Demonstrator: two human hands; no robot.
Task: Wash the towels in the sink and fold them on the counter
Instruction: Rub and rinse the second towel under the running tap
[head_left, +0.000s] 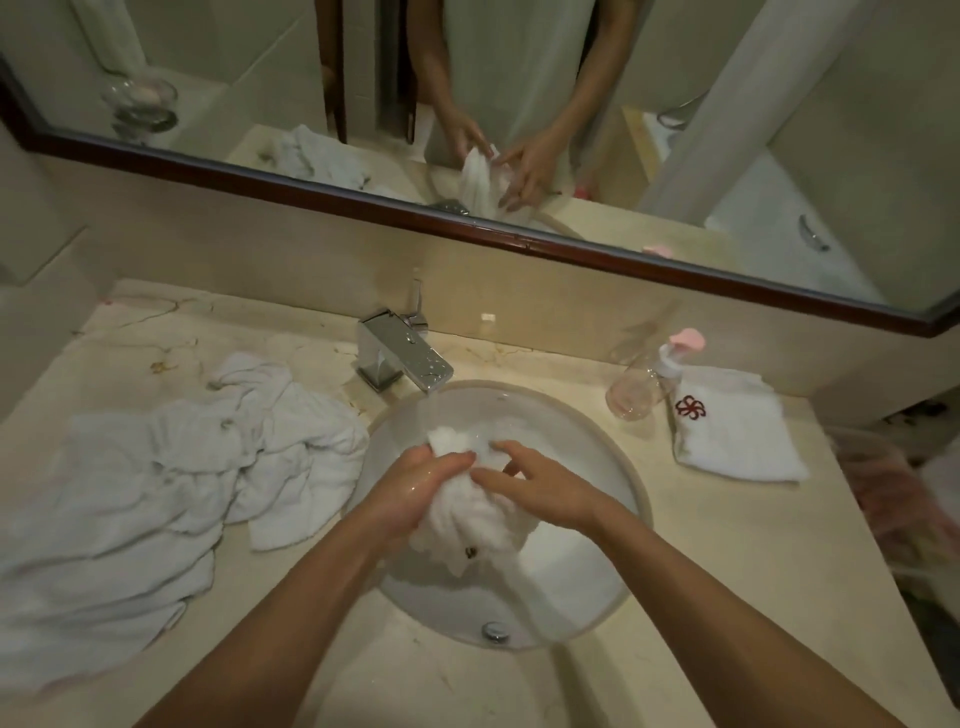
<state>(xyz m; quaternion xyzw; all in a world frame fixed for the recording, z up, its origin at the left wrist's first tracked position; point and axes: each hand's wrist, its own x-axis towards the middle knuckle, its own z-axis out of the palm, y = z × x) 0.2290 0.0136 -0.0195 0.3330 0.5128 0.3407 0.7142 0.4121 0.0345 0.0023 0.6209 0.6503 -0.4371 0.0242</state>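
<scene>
A wet white towel (470, 525) is bunched up over the round white sink (582, 415), under water running from the chrome faucet (402, 358). My left hand (415, 488) grips the towel's left side with curled fingers. My right hand (540, 480) holds its right side, fingers curled over the cloth. A heap of crumpled white towels (171, 483) lies on the counter to the left of the sink. A folded white towel with a red flower emblem (732, 426) lies on the counter to the right.
A clear soap dispenser with a pink pump (647, 384) stands between the sink and the folded towel. The beige marble counter (727, 561) ends at the right above a pink bag (893, 483). A framed mirror (519, 104) spans the wall behind.
</scene>
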